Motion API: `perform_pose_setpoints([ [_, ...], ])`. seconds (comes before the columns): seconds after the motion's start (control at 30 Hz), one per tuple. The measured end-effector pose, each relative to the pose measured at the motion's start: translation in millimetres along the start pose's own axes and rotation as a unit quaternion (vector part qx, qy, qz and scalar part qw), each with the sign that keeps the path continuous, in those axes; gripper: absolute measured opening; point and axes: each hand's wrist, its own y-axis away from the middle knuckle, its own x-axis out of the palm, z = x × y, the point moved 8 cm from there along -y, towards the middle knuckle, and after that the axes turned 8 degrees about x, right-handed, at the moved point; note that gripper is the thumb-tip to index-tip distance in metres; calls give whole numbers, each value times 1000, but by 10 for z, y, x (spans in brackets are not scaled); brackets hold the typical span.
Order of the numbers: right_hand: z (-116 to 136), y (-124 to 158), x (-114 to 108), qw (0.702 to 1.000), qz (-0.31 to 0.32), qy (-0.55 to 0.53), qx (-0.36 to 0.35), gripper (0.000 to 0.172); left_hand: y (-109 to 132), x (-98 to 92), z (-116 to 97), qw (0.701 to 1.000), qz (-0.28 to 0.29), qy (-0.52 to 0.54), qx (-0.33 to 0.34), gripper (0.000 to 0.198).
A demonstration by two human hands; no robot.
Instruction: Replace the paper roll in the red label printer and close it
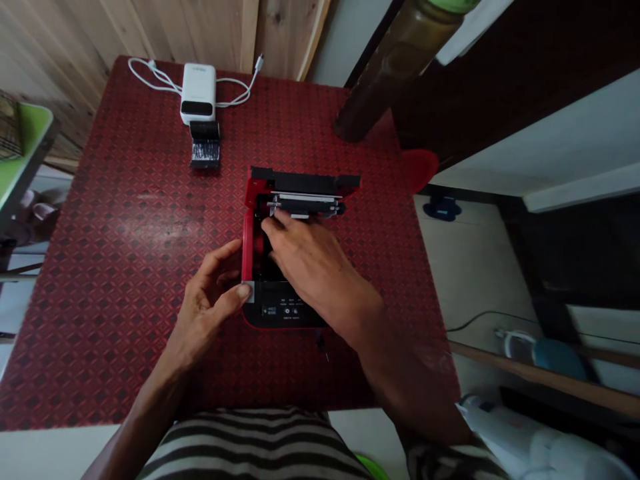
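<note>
A red and black machine (247,247) that looks like a small printer sits on the table with its lid (305,180) raised. Under the lid lies a dark roller (310,207), and buttons mark the black front panel (280,310). My left hand (210,287) steadies the machine's left side, thumb on the front left corner and curled fingers along the red wall. Reaching into the opening, my right hand (315,257) has its bent fingers near the roller's left end. Its fingertips are partly hidden, and what they hold cannot be made out.
The table (125,267) has a red patterned cover. Toward the back lie a white power bank (199,90), a white cable (235,93) and a black strip (205,147). A tall brown bottle (395,73) stands at the back right, near a red round object (420,170).
</note>
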Motion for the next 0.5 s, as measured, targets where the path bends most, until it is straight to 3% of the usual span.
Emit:
perform_pose_setpoints([
  [0.23,83,-64,-37,993,105,44,24,49,4,-6,24,1000,0,7,-21,73],
  [0.5,37,39,-83,992,103,50,45,40,-16,-6,-2,1000,3,-10,-14,68],
])
